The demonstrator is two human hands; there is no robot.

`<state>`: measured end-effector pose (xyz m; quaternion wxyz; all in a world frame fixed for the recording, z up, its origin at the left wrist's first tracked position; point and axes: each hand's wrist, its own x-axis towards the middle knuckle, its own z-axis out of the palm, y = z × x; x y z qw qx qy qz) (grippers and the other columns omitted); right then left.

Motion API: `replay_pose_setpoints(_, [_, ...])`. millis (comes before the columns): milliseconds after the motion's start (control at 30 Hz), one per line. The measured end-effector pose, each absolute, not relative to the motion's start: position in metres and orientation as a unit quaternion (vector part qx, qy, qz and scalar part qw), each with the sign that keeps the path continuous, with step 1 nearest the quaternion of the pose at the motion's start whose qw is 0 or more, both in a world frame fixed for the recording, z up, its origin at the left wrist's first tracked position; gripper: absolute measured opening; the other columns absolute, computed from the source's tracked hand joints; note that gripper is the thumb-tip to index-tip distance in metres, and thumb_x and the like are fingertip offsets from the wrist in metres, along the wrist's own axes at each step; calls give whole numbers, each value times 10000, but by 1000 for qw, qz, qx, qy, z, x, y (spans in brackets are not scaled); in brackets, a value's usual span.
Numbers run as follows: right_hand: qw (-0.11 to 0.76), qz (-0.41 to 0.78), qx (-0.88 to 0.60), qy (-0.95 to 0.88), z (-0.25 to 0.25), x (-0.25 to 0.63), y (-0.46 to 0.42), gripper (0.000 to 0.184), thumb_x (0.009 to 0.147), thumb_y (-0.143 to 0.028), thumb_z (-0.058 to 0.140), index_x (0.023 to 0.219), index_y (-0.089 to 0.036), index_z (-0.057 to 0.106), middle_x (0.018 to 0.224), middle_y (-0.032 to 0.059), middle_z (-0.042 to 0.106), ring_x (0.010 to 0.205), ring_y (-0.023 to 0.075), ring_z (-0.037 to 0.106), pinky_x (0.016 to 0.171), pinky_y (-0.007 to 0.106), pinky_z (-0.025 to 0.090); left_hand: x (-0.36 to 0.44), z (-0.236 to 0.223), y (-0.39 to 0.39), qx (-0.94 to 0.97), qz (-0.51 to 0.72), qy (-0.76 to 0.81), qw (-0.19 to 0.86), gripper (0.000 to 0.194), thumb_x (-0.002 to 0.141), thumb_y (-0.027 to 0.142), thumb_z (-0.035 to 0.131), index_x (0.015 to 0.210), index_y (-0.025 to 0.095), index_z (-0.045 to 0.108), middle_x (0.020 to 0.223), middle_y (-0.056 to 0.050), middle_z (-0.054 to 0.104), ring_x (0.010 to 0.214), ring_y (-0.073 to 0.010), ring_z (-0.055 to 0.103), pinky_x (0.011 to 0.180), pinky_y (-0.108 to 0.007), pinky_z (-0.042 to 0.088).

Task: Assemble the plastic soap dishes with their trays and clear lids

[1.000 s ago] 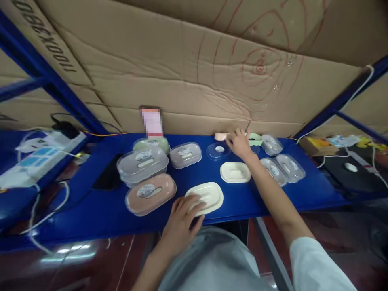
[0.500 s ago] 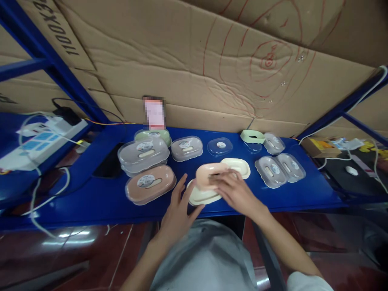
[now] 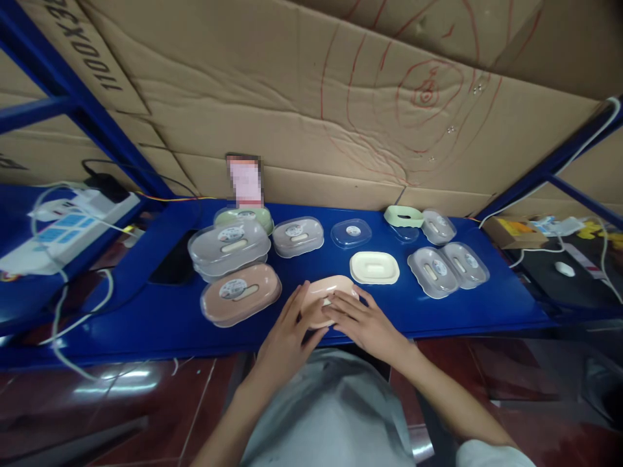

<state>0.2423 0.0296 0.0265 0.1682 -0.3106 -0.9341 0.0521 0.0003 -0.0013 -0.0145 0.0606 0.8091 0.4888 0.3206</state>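
A pink soap-dish tray point(image 3: 325, 287) lies at the near edge of the blue shelf point(image 3: 160, 318), over the cream dish base that is almost fully hidden beneath it. My left hand point(image 3: 288, 332) holds the stack's left end. My right hand point(image 3: 360, 320) presses on the pink tray's right side with fingers spread over it. A second cream tray point(image 3: 374, 267) sits just behind, apart from both hands.
Lidded soap boxes stand to the left: a pink one point(image 3: 240, 294), a grey stack point(image 3: 228, 248), a grey one point(image 3: 298, 236). Clear lids point(image 3: 448, 268) and a green tray point(image 3: 403, 216) lie at the right. A power strip point(image 3: 68, 228) and cables sit far left. Cardboard rises behind.
My right hand fetched the pink tray from the back of the shelf, brought it forward and set it down on the cream base held by my left hand.
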Motion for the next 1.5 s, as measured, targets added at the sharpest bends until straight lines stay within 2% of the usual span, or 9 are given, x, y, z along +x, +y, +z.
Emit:
replay_pose_setpoints(167, [244, 147, -335, -898, 42, 268, 96, 513, 1114, -193, 381, 1596, -322, 500, 1621, 62, 555, 1541, 215, 473, 1275, 501, 393, 1, -10, -1, 799, 334, 494, 81, 560, 1041, 282, 629, 1577, 287, 468, 1739, -144, 340, 1603, -358, 370, 1208, -565, 500])
replay_pose_setpoints(300, [196, 103, -483, -847, 44, 282, 190, 561, 1039, -250, 554, 1597, -288, 516, 1704, 124, 427, 1621, 356, 312, 1273, 686, 280, 0, -5, -2, 780, 339, 514, 110, 514, 1037, 292, 631, 1535, 287, 505, 1769, -151, 250, 1602, -365, 371, 1200, -533, 510])
replay_pose_setpoints(367, [164, 112, -505, -840, 42, 283, 224, 628, 967, -348, 714, 1571, -295, 550, 1665, 142, 476, 1576, 394, 387, 1240, 699, 325, -1, -3, -3, 769, 339, 524, 139, 532, 1038, 295, 631, 1548, 300, 481, 1760, -153, 266, 1589, -350, 400, 1201, -510, 511])
replay_pose_setpoints(467, [173, 111, -498, -842, 43, 283, 241, 639, 908, -418, 809, 1500, -255, 632, 1499, 161, 603, 1411, 364, 577, 1187, 594, 454, -4, -1, -3, 753, 343, 531, 187, 613, 1031, 286, 643, 1594, 333, 405, 1723, -142, 346, 1566, -319, 445, 1222, -501, 488])
replay_pose_setpoints(633, [234, 105, -459, -851, 59, 286, 181, 488, 1040, -444, 657, 1496, -271, 639, 1287, 111, 667, 1208, 276, 692, 1136, 496, 535, -5, -4, -1, 726, 360, 542, 221, 770, 1015, 313, 676, 1665, 363, 265, 1708, -142, 385, 1568, -319, 439, 1236, -523, 467])
replay_pose_setpoints(767, [244, 117, -354, -895, 52, 270, 98, 489, 1063, -393, 632, 1548, -359, 575, 1422, 96, 635, 1372, 270, 614, 1154, 466, 544, -4, -11, 1, 715, 376, 546, 221, 866, 994, 343, 711, 1689, 352, 194, 1688, -143, 426, 1557, -325, 455, 1242, -522, 456])
replay_pose_setpoints(900, [262, 61, -309, -912, 33, 245, 50, 543, 1070, -280, 620, 1600, -282, 506, 1492, 129, 622, 1509, 276, 504, 1260, 510, 447, -6, -14, 3, 720, 388, 536, 212, 876, 989, 366, 719, 1687, 345, 190, 1675, -144, 435, 1552, -322, 460, 1237, -515, 457])
replay_pose_setpoints(1033, [257, 45, -261, -929, 28, 239, 51, 537, 1073, -249, 612, 1597, -234, 497, 1571, 131, 586, 1593, 269, 390, 1310, 554, 367, -8, -13, 4, 723, 378, 540, 207, 824, 978, 350, 737, 1656, 349, 269, 1655, -139, 450, 1537, -317, 481, 1230, -507, 462])
replay_pose_setpoints(1500, [259, 60, -289, -920, 20, 252, 52, 701, 1054, -201, 640, 1680, -331, 354, 1684, 90, 461, 1613, 269, 337, 1286, 552, 407, -6, -9, 4, 728, 369, 536, 217, 828, 1001, 330, 699, 1681, 361, 227, 1686, -133, 421, 1546, -312, 470, 1232, -484, 463])
